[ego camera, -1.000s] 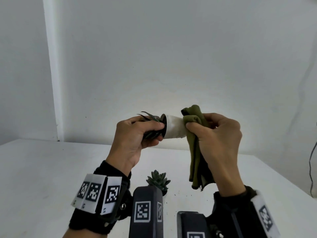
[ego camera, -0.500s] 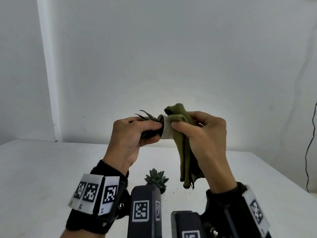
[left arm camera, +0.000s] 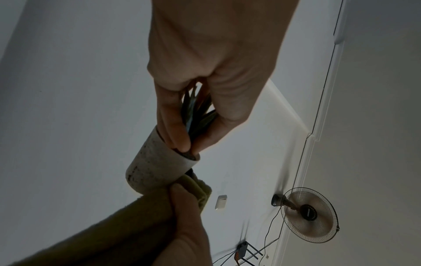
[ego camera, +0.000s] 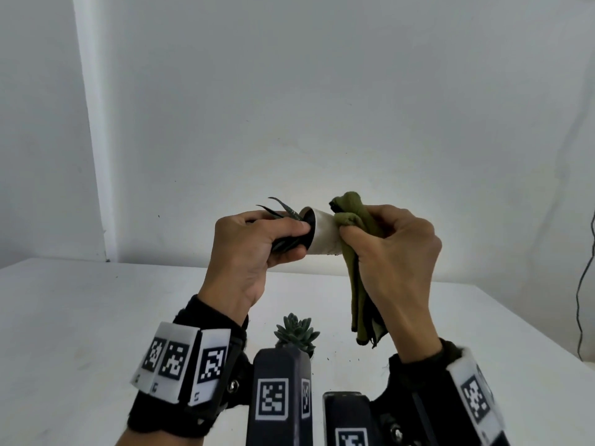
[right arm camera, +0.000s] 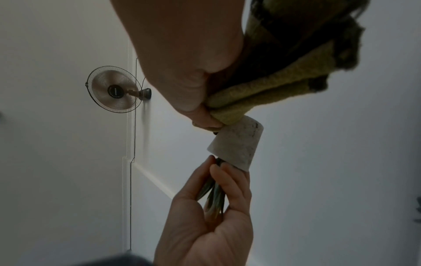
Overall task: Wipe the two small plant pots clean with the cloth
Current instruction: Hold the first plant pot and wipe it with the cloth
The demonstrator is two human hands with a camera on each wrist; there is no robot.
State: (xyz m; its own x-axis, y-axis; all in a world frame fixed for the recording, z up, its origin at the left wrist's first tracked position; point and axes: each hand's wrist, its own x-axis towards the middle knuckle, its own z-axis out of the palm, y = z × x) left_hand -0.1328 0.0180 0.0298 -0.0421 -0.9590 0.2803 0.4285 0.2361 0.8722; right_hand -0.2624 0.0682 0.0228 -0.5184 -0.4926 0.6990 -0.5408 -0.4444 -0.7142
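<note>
A small white pot (ego camera: 323, 235) lies sideways in the air above the table, its dark spiky plant pointing left. My left hand (ego camera: 294, 241) grips the plant's leaves at the pot's rim, fingers and thumb curled round them (left arm camera: 192, 144). My right hand (ego camera: 349, 235) grips a bunched olive-green cloth (ego camera: 355, 210) and presses it against the pot's base end (right arm camera: 237, 142); the rest of the cloth hangs down. Dark specks mark the pot's side (left arm camera: 154, 165). A second plant, a green succulent (ego camera: 296, 331), stands on the table below; the wrist device hides its pot.
A white table (ego camera: 96, 317) runs to a white wall behind and ends at an edge on the right. Soil specks (ego camera: 354, 360) lie near the succulent. A dark cable (ego camera: 582, 284) hangs at the far right. A wall fan (left arm camera: 307, 214) is mounted high.
The cloth slid left along the pot toward its rim, then back right toward the base end. The left hand kept its grip on the plant.
</note>
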